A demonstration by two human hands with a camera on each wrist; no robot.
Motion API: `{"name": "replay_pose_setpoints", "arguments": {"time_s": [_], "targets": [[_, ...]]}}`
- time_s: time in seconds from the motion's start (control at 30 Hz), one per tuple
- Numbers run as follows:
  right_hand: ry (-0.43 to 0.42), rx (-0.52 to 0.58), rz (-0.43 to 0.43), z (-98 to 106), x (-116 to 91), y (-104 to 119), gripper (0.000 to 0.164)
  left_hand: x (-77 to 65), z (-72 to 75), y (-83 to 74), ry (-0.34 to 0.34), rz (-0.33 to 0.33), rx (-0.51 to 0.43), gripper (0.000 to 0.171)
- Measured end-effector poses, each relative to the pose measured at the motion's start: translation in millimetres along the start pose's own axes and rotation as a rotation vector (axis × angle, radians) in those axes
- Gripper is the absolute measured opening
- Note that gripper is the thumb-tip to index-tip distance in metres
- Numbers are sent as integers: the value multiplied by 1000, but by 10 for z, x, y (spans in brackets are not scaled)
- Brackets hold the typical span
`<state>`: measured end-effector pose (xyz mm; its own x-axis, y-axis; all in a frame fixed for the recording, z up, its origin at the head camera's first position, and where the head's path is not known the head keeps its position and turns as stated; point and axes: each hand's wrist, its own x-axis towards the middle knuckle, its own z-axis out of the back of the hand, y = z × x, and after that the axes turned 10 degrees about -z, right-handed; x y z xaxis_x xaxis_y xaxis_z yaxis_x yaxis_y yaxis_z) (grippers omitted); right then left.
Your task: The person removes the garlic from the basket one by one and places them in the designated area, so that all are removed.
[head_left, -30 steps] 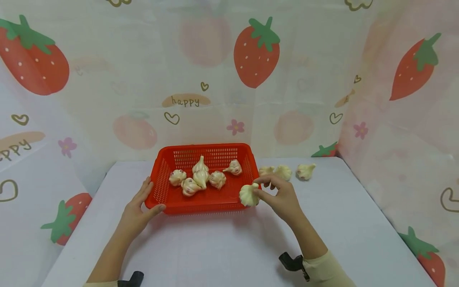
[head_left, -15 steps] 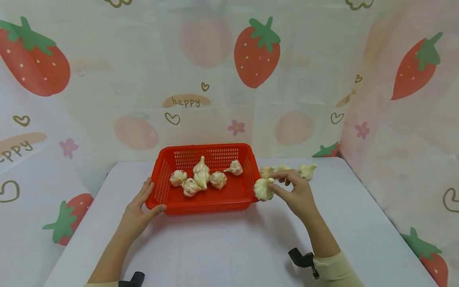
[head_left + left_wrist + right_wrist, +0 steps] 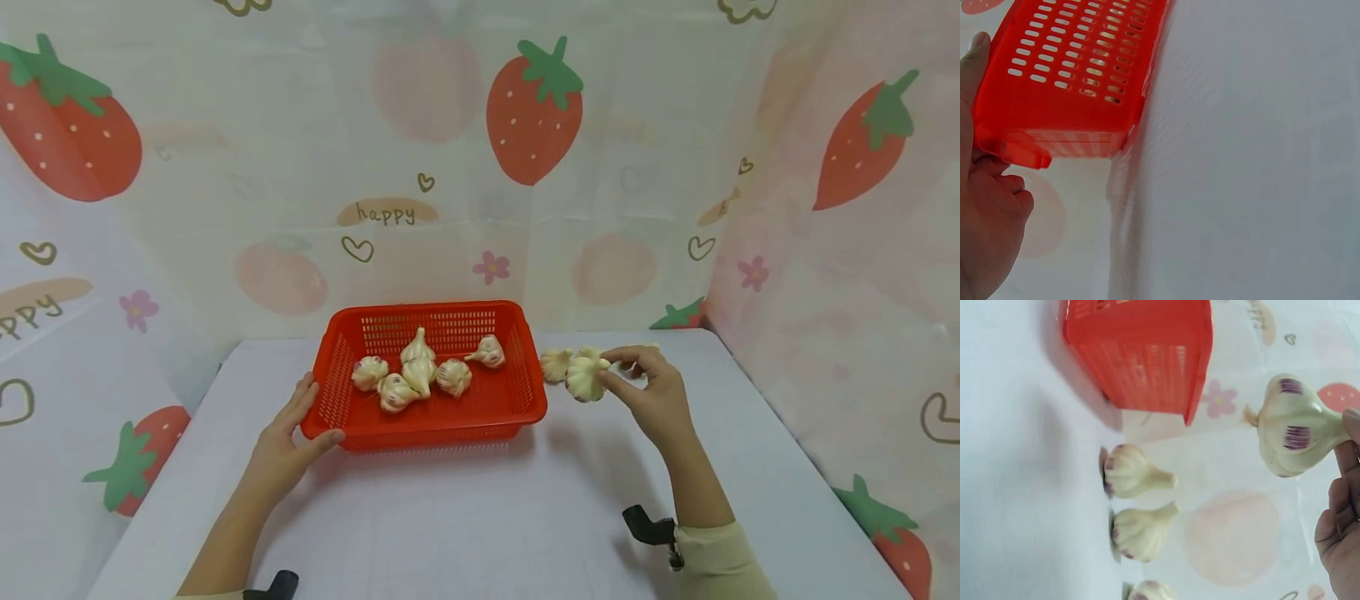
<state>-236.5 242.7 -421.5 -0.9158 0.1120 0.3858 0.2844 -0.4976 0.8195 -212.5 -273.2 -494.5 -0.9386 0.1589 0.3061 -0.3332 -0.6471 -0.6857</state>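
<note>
Narrowly, right hand (image 3: 654, 393) pinches 1 garlic (image 3: 583, 381); left hand (image 3: 282, 448) seemingly grips basket (image 3: 442, 432).

Pale garlic bulb (image 3: 587, 377) w/ purple marks held up, R of red basket (image 3: 435, 435).

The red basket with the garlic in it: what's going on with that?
A person's right hand pinches a garlic bulb by its stem, holding it above the white table, to the right of the red basket. The left hand holds the basket's left end. Six bulbs lie in the basket, and three more bulbs sit on the table to its right.
</note>
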Motion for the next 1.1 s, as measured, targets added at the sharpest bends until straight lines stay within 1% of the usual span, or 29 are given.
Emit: {"name": "replay_pose_setpoints", "arguments": {"time_s": [0.13, 0.27, 0.33, 0.5, 0.63, 0.97, 1.1], "targets": [[-26, 30, -21, 110, 37, -104, 24, 1, -4, 18, 0, -4, 7, 97], [-52, 27, -69, 200, 67, -224, 24, -4, -16, 31, -7, -12, 7, 97], [-62, 9, -89, 241, 75, -274, 25, -7, -18, 34, -8, -16, 5, 97], [-104, -22, -137, 347, 100, -354, 28, -6, -13, 26, -9, -26, 12, 97], [-143, -7, -178, 433, 115, -420, 31, 1, -12, 25, -10, -32, 17, 97], [-257, 6, -204, 616, 147, -619, 28, 1, -8, 33, -8, -30, 11, 98], [-289, -13, -238, 661, 145, -701, 28, 7, -13, 30, -7, -30, -1, 98]]}}
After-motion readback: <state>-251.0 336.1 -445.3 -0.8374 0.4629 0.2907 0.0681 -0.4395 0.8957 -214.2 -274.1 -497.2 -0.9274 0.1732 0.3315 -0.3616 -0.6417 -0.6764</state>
